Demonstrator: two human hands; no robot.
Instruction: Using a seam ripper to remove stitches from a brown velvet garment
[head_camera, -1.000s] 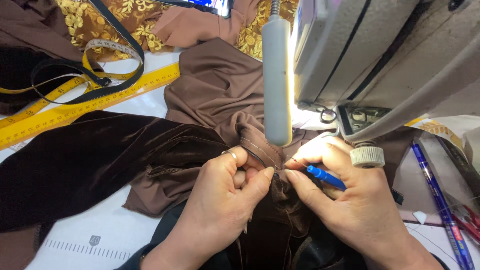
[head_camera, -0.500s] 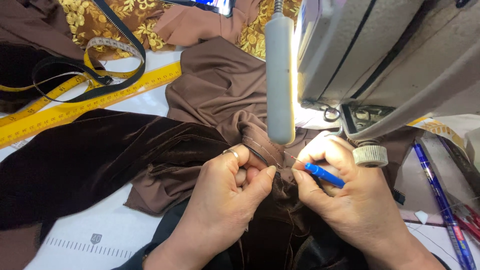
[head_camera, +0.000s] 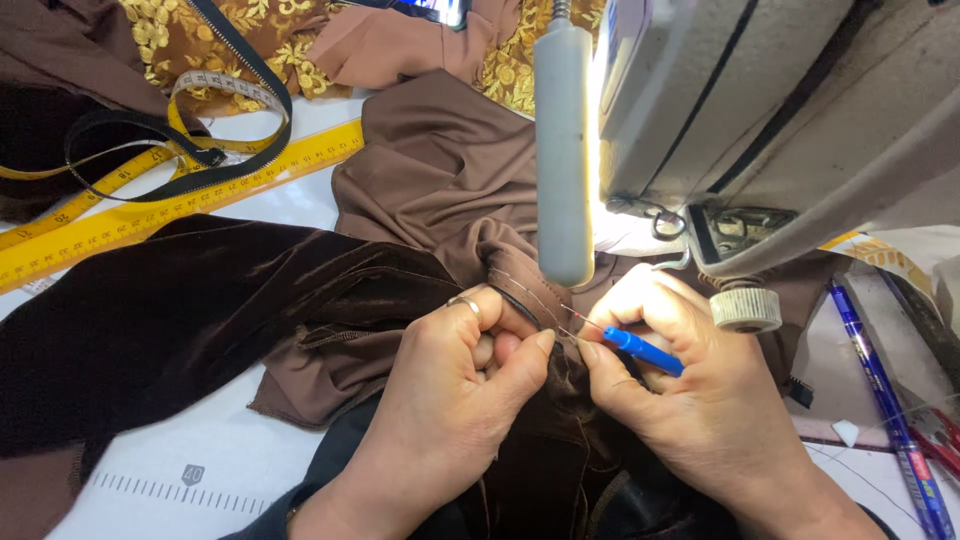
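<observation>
Your left hand (head_camera: 450, 400) is curled almost shut, thumb pressed against the bent forefinger, pinching a fold of the dark brown velvet (head_camera: 200, 320) right at its seam; a ring sits on one finger. Your right hand (head_camera: 700, 400) is closed around the blue handle of a seam ripper (head_camera: 640, 350), held like a pen, and its thin metal tip points left into the gap between your two thumbs. So the work sits exactly between your fingertips, touching both hands.

Just beyond your left thumb, a few pale threads (head_camera: 525, 290) stand loose across the fold, which suggests some stitches are already cut there. How much of the seam is opened and how much remains you cannot read from here, since your hands cover most of it; it looks like the unpicking is under way rather than finished.

Past your fingertips, a lighter brown fabric (head_camera: 430, 180) lies bunched, joined to the velvet at the fold. Directly above your fingers hangs a grey tube lamp (head_camera: 563, 150), and beyond your right knuckles stands the sewing machine (head_camera: 780, 110).

To the right of your right hand lies a blue pen (head_camera: 880, 380). Far off to the left of your left hand, a yellow ruler (head_camera: 150, 205), a yellow tape measure (head_camera: 225, 95) and a black zipper (head_camera: 240, 70) rest on the white table (head_camera: 180, 460).
</observation>
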